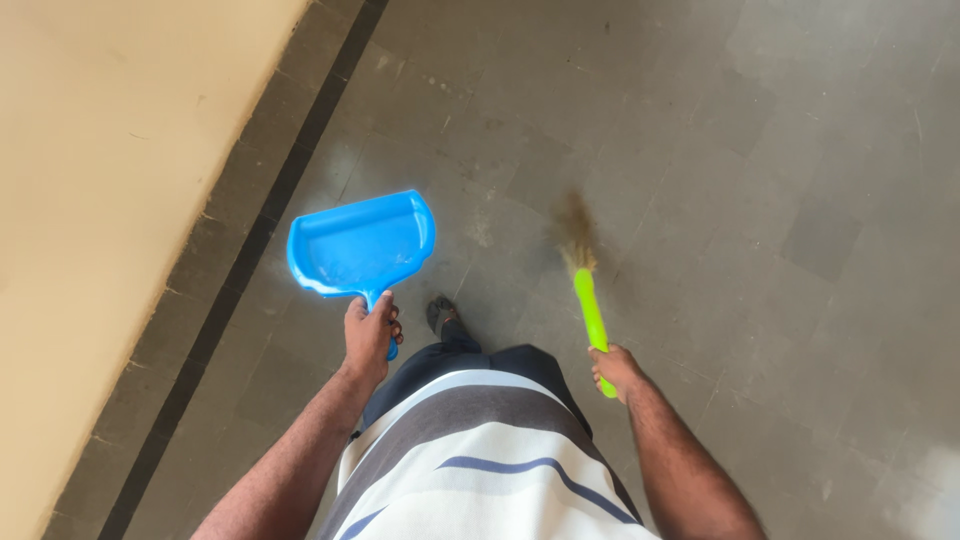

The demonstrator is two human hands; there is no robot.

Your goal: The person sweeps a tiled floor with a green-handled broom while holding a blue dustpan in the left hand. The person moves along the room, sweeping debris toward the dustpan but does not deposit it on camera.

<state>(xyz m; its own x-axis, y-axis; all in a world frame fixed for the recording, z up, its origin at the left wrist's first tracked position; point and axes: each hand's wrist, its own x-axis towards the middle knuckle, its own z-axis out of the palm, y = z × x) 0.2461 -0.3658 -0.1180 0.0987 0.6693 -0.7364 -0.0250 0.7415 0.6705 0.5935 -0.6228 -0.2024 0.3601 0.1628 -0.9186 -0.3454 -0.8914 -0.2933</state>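
Nearest, a striped white, grey and blue shirt (480,470), with the left hand (370,335) wrapped tight on the handle of a blue plastic dustpan (362,245), held above the floor, its tray bare inside. Right hand (615,368) clamped around a lime-green broom handle (592,320), blurred brown bristles (577,235) just ahead. Beyond, one foot (441,313) on grey floor tiles (760,200); cream wall (110,170) with dark skirting band (250,250) at left.

Open floor (760,200) right; wall (100,200) close left.
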